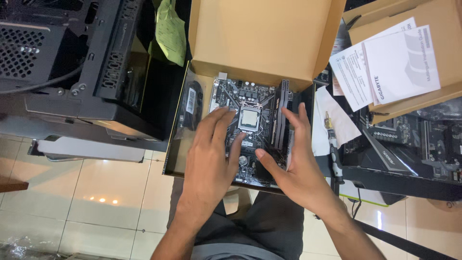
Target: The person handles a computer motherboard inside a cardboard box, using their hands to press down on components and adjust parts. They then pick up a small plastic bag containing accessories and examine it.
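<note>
A dark motherboard (250,94) lies in an open cardboard box (260,38) on my lap. A silver processor (250,119) sits in its socket at the board's middle. Two black memory sticks (282,113) stand upright to the right of it. My left hand (211,154) rests flat on the board's left half, fingers spread, fingertips beside the processor. My right hand (293,163) is open with its fingers against the memory sticks and its thumb on the lower part of the board. Neither hand holds anything.
A black computer case (82,62) stands at the left on the tiled floor. A green paper (171,31) hangs above it. White leaflets (385,65) lie on another box at the right, above a dark printed carton (409,144). A screwdriver (334,149) lies beside my right hand.
</note>
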